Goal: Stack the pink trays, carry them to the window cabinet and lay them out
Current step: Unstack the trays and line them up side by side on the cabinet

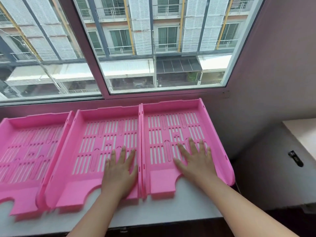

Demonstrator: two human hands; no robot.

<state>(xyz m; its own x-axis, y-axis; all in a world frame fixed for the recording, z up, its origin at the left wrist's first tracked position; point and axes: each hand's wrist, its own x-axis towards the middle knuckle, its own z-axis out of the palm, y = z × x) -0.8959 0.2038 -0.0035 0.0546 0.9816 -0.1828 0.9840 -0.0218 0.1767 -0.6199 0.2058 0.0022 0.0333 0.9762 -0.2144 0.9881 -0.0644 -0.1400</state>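
Three pink slotted trays lie side by side on the white top of the window cabinet [164, 214]. The left tray [25, 151] is partly cut off by the frame edge and looks blurred. My left hand [119, 170] rests flat, fingers spread, on the floor of the middle tray [95, 144] near its right wall. Spread flat in the same way, my right hand [195, 161] presses on the floor of the right tray [171, 127]. The middle and right trays touch wall to wall. Neither hand grips anything.
A large window [153, 48] runs just behind the trays, its sill close to their back walls. A wall [273, 82] closes the right side. Lower right stands a white surface [304, 134] and a dark latch [295, 158].
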